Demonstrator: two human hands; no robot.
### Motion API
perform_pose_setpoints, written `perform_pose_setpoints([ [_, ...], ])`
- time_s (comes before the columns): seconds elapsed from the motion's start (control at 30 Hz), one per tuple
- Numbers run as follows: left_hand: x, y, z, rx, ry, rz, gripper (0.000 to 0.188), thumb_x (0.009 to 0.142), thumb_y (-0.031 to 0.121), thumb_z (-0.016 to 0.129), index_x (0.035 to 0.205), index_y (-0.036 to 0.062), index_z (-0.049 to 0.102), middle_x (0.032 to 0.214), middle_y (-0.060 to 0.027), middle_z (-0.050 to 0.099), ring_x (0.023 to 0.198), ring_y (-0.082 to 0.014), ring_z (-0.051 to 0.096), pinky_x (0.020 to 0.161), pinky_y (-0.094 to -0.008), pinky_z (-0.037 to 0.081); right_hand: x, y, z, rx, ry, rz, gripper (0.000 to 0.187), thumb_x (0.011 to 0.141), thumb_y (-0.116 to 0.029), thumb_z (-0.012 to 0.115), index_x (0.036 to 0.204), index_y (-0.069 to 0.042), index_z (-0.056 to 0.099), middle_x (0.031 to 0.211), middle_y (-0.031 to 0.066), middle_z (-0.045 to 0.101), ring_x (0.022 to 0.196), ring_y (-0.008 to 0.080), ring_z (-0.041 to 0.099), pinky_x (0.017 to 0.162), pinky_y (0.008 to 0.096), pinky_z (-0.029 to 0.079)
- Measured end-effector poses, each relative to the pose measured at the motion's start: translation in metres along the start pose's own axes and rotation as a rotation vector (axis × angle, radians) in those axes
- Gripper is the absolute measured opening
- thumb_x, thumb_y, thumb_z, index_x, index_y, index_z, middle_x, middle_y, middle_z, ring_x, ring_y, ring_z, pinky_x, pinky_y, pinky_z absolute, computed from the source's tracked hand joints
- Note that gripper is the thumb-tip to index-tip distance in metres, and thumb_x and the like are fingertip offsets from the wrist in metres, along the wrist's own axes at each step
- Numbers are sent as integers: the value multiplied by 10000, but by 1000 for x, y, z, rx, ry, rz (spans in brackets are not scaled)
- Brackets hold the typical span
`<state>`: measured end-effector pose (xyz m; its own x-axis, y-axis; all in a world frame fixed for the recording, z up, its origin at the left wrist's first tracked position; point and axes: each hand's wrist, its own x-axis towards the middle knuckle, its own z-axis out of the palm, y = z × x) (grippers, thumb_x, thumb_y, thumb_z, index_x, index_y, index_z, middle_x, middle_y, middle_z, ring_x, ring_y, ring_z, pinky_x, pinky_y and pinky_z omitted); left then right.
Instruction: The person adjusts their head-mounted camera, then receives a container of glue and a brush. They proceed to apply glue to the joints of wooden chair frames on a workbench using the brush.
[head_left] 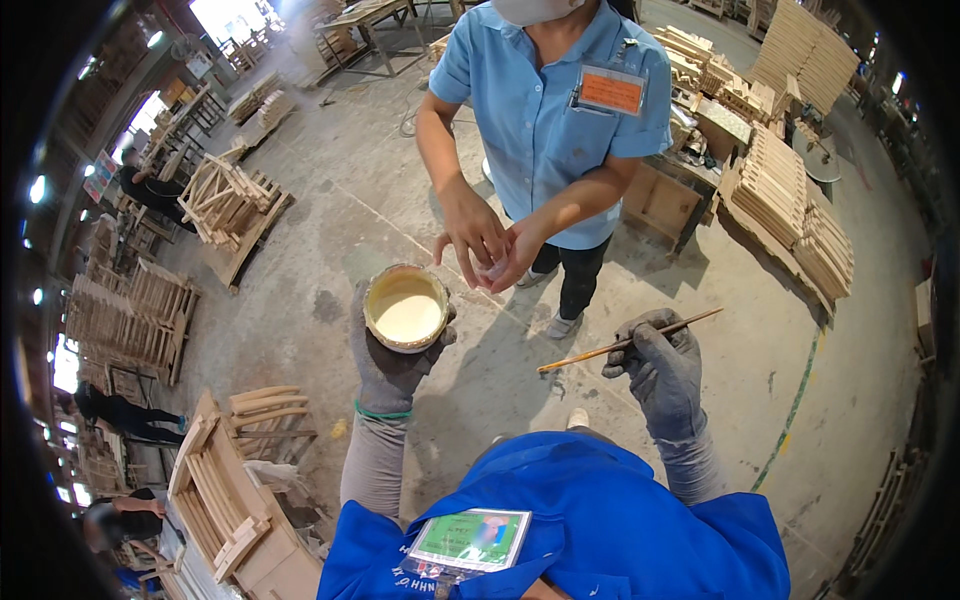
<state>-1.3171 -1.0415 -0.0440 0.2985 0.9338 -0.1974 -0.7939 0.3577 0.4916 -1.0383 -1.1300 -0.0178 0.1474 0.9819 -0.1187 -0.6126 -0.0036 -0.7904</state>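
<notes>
My left hand [395,362], in a grey glove, is wrapped round a small round tub [372,322] from below. Pale cream liquid [408,306] fills part of the tub, and its rim is crusted. In my right hand [660,368], also gloved in grey, a thin brush [575,360] is pinched between thumb and fingers. Its yellowish-orange end points left toward the tub, apart from it, and its dark end sticks out to the upper right.
A person in a light blue shirt [545,110] stands facing me, hands together just beyond the tub. Wooden frame parts [220,490] lie at lower left. Stacked wooden slats [775,190] sit at right, pallets of wood [235,205] at left. Other people work along the left side.
</notes>
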Motion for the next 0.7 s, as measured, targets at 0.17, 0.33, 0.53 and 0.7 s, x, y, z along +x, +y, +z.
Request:
perform_pose_setpoints([
  [0.17, 7, 1, 1, 20, 6, 19, 592, 904, 547, 324, 1232, 69, 445, 1079, -184, 562, 906, -356, 590, 680, -455, 531, 3, -2, -5, -17, 7, 10, 74, 902, -88, 491, 900, -16, 505, 795, 110, 569, 662, 174, 601, 581, 298, 543],
  [0.33, 22, 0, -5, 130, 11, 62, 606, 896, 551, 347, 1244, 63, 441, 1112, -159, 552, 932, -328, 590, 694, -465, 542, 12, -3, -12, 30, 3, -37, 70, 905, -76, 492, 909, -8, 509, 806, 113, 580, 673, 176, 606, 595, 299, 544],
  [0.53, 44, -11, 7, 250, 120, 90, 579, 891, 525, 379, 1241, 70, 454, 1129, -149, 554, 953, -310, 590, 668, -463, 551, 26, -6, -23, 103, 1, -90, 77, 894, -48, 509, 934, 14, 530, 839, 131, 610, 724, 193, 633, 622, 316, 558],
  [0.7, 55, -21, -2, 343, 154, 106, 553, 886, 517, 404, 1221, 85, 484, 1142, -110, 560, 986, -277, 582, 711, -465, 534, 24, -7, -30, 66, 3, -37, 72, 888, -24, 508, 947, 13, 528, 858, 143, 608, 735, 201, 635, 631, 326, 563],
])
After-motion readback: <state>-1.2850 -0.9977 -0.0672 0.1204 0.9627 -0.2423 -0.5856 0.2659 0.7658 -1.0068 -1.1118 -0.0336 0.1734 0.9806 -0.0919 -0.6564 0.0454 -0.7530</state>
